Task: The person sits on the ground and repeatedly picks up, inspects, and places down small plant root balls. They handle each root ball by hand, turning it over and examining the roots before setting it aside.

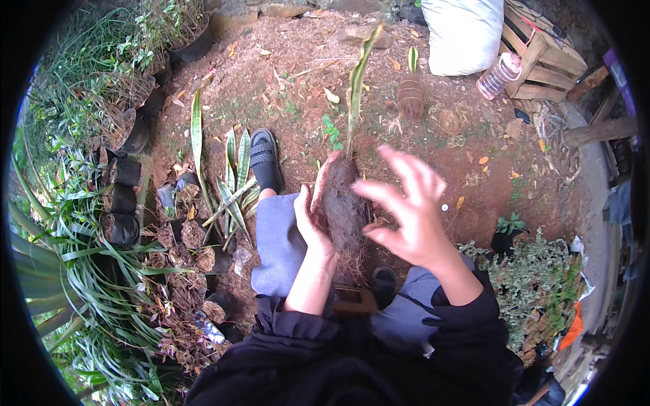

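Note:
A fibre-covered root ball (346, 203) rests upright against my left hand (319, 218), whose palm and fingers support its left side. From its top rises one long, yellow-edged snake plant leaf (358, 81). My right hand (409, 213) is raised at the right of the root ball, fingers spread and slightly blurred, with nothing in its grasp. Whether its thumb touches the fibres I cannot tell. Loose root-like strands (353, 261) hang below the ball, between my knees. Farther ahead on the soil stands a second wrapped root ball (410, 96) with a short variegated leaf (413, 59).
Cut snake plant leaves (236, 167) lie left of my sandalled foot (264, 152). Potted plants (124, 200) line the left side. Ahead right are a white sack (462, 35), a plastic bottle (498, 76) and a wooden crate (543, 66). Leafy plants (533, 284) grow at right.

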`<state>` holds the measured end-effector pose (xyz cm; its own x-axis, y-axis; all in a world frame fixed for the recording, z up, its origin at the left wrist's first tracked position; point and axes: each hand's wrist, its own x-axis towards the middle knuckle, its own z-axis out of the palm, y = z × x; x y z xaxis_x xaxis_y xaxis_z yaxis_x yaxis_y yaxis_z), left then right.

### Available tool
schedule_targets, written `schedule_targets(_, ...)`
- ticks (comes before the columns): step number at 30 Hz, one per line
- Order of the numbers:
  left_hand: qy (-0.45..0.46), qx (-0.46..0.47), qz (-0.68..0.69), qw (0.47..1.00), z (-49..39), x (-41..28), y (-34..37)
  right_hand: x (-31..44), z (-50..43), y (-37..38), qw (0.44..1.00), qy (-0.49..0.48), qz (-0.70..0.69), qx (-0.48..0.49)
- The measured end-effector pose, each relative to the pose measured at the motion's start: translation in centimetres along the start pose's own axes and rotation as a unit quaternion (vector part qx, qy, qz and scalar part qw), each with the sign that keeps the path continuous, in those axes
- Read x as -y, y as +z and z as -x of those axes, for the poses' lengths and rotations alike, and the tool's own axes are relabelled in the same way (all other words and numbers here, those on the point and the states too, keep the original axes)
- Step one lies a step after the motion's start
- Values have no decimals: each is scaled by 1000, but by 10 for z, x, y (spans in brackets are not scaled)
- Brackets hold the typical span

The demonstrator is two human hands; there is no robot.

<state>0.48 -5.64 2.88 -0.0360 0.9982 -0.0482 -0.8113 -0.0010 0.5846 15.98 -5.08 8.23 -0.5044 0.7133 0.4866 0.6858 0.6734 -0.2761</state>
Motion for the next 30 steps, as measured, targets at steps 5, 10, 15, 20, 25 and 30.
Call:
schedule_targets(5, -27, 47, 25, 998, 2, -4, -2, -5, 1, 1, 999, 19, -33, -27)
schedule_targets(10, 26, 32, -26, 999, 0, 0, -5, -3, 3, 0, 999, 28, 1, -39)
schedule_targets(15, 70, 31, -126, 989, -1, 2, -4, 1, 0, 5, 999, -1, 44, 19)
schedule_targets(20, 56, 48, -90, 993, -2, 6, -9, 0, -2, 0, 999, 23, 26, -17)
schedule_targets(25, 90, 23, -144, 985, -3, 3, -5, 3, -3, -9, 997, 19, -17, -67)
schedule_targets(30, 86, 15, -163, 983, -1, -1, -4, 9, -2, -1, 999, -1, 49, 7)
